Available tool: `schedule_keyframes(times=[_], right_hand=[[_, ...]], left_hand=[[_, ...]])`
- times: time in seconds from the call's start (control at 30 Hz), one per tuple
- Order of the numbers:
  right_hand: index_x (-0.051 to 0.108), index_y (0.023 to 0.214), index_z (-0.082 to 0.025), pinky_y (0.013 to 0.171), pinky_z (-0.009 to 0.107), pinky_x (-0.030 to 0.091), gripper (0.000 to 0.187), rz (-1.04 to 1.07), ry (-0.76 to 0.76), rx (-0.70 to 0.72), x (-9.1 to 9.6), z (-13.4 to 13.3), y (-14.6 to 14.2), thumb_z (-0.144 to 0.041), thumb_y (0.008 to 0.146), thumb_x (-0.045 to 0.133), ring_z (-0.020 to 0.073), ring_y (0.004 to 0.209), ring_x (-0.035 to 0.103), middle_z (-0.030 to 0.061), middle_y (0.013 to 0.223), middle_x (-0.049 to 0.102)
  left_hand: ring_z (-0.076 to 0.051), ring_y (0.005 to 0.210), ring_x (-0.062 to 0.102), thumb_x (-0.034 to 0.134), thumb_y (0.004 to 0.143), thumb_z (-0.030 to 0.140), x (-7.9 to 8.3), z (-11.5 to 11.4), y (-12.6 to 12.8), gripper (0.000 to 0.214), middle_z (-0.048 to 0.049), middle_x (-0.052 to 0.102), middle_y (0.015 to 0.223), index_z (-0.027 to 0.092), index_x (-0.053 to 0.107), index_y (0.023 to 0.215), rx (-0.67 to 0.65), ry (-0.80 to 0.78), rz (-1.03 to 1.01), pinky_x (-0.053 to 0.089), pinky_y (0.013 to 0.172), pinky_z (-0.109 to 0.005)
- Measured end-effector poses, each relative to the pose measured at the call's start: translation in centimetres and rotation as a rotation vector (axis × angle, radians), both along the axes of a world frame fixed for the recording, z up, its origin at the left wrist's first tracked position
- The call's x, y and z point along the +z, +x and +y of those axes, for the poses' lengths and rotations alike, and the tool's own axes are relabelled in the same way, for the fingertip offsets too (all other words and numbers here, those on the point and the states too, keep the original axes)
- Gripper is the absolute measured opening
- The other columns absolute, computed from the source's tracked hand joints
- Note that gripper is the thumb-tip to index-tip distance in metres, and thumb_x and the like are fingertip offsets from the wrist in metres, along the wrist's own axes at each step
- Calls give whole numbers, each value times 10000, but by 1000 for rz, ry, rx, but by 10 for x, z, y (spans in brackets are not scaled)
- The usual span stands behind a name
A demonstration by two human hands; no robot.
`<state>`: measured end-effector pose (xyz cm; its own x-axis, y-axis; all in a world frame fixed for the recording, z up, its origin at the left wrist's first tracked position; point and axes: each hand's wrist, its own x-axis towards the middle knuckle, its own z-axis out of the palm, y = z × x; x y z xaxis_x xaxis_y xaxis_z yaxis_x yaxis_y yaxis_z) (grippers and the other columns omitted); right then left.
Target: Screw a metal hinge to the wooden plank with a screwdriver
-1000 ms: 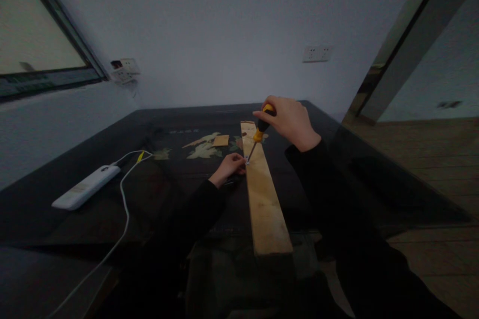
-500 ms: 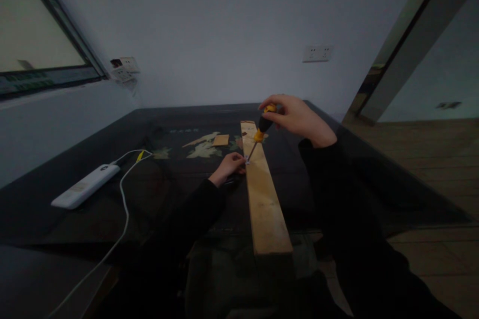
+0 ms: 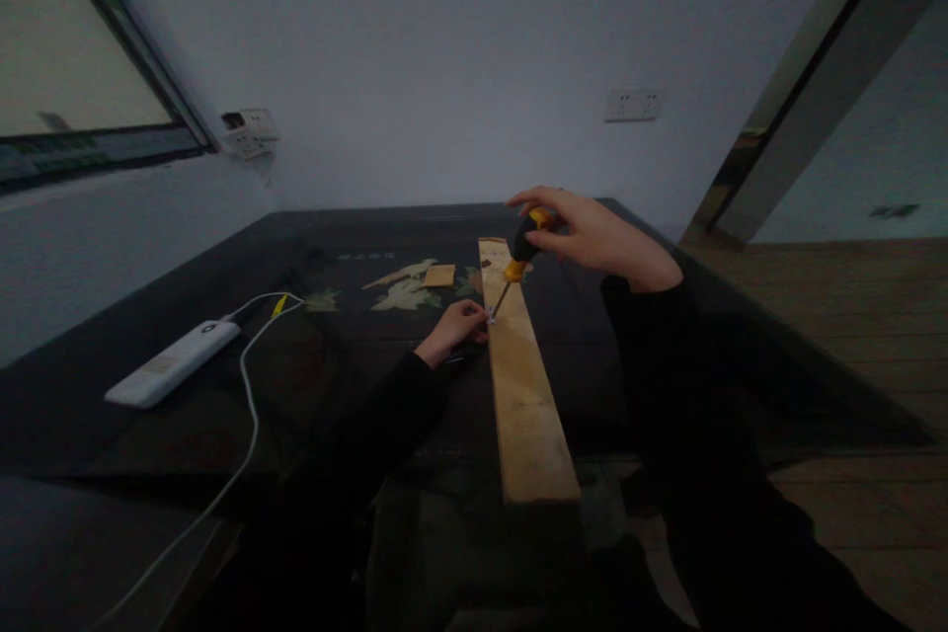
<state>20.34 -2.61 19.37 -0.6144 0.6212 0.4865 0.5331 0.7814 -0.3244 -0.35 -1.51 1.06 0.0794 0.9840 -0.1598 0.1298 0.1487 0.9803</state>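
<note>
Dark table [image 3: 333, 385], screwdriver [image 3: 518, 259] on screw [image 3: 490, 316] at plank [image 3: 527, 405] edge

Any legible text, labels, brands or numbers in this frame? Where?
No text is readable.
Pale marks on the table: too blurred.
Label patch on the power bank: too small.
The screwdriver in the right hand: no marking visible.
The screw at the left hand: none.

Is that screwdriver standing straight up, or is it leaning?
Leaning. The screwdriver has its handle in the right hand, right of its tip, which meets the plank beside the left hand.
</note>
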Motion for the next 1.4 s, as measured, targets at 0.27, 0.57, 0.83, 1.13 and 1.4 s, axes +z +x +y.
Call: schedule_keyframes(times=[0.27, 0.57, 0.83, 1.13, 1.4], right_hand=[[659, 910, -195, 638, 286, 342, 295, -50, 144, -336, -7, -1, -18, -457, 858, 534, 185, 774, 545, 74, 891, 650], [608, 1115, -216, 697, 297, 378, 378, -17, 106, -223, -6, -1, -11, -457, 825, 579, 197, 838, 545, 76, 985, 631], [653, 1013, -176, 639, 269, 384, 218, 30, -86, -26, 6, -4, 1, -233, 830, 550, 135, 706, 519, 38, 871, 645], [685, 850, -190, 605, 290, 306, 453, -59, 140, -467, -5, -4, -19, -595, 840, 483, 185, 709, 529, 82, 783, 640], [641, 1078, -196, 731, 291, 403, 284, -77, 11, 22, 6, -2, 6, -338, 842, 569, 180, 843, 550, 74, 977, 626]], left_hand=[[-83, 439, 601, 550, 872, 140, 2, -1, 2, 101, 7, 609, 599, 138, 501, 784, 11, -15, 19, 500, 479, -188], [-76, 458, 605, 560, 870, 150, 1, -2, 1, 75, 3, 614, 629, 136, 510, 815, 3, -7, 13, 494, 482, -172], [-78, 455, 602, 563, 868, 167, 0, -1, 0, 75, -10, 630, 635, 136, 523, 814, -2, 1, 19, 473, 464, -168], [-74, 438, 594, 560, 872, 156, 3, -3, 2, 102, 4, 616, 629, 135, 512, 784, -3, 5, 20, 481, 462, -175], [-74, 452, 602, 570, 863, 156, -1, -1, -1, 92, -2, 626, 641, 139, 514, 791, -8, 12, 22, 478, 463, -166]])
